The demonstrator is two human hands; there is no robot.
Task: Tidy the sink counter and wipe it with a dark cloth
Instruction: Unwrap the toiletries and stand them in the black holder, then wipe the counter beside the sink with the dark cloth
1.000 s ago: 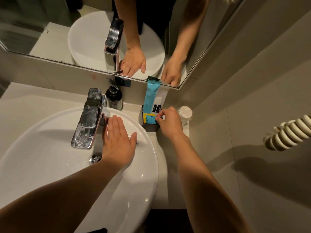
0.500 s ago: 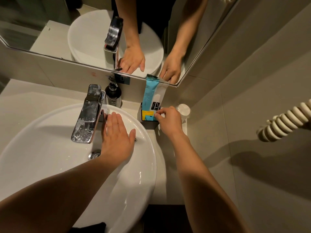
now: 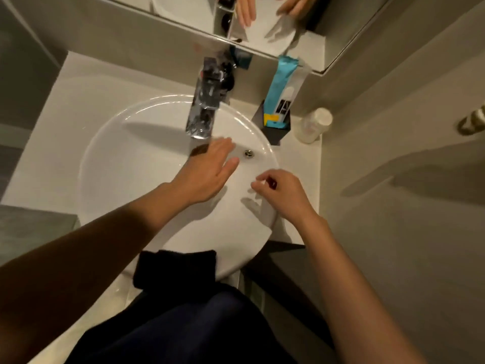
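Overhead, the left hand (image 3: 207, 174) lay flat and spread in the basin (image 3: 126, 164); the right hand (image 3: 283, 193) hovered half-curled, its pinch unclear. The dark cloth (image 3: 175, 269) sat untouched on the near rim; grabbing it flat would probably wipe best.

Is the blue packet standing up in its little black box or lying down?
Standing up. The tall blue packet sits with its bottom end in the small black holder, its top leaning back toward the mirror.
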